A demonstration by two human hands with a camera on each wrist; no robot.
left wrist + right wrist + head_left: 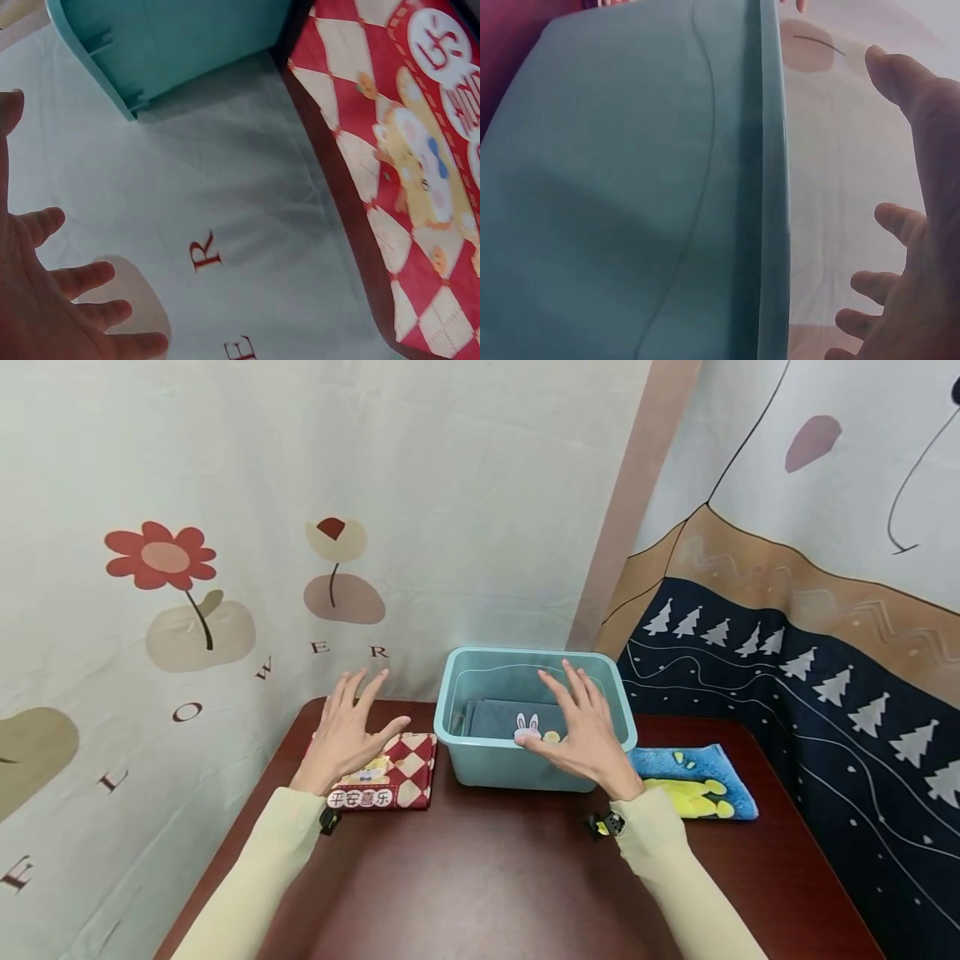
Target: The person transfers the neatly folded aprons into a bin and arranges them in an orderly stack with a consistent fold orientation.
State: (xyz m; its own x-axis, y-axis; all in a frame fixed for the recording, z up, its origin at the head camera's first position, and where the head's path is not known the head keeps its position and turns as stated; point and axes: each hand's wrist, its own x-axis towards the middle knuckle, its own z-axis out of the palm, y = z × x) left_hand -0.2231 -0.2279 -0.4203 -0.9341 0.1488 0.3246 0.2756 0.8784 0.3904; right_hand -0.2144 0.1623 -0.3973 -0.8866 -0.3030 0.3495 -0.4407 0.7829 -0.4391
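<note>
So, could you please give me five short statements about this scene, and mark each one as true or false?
1. The left hand and the right hand both have spread fingers. True.
2. The left hand grips the blue-green bin. False: it holds nothing.
3. A dark item with a rabbit picture lies inside the bin. True.
4. Nothing lies to the left of the bin. False: a red checked item lies there, on the table.
5. A blue-and-yellow towel lies to the right of the bin. True.
</note>
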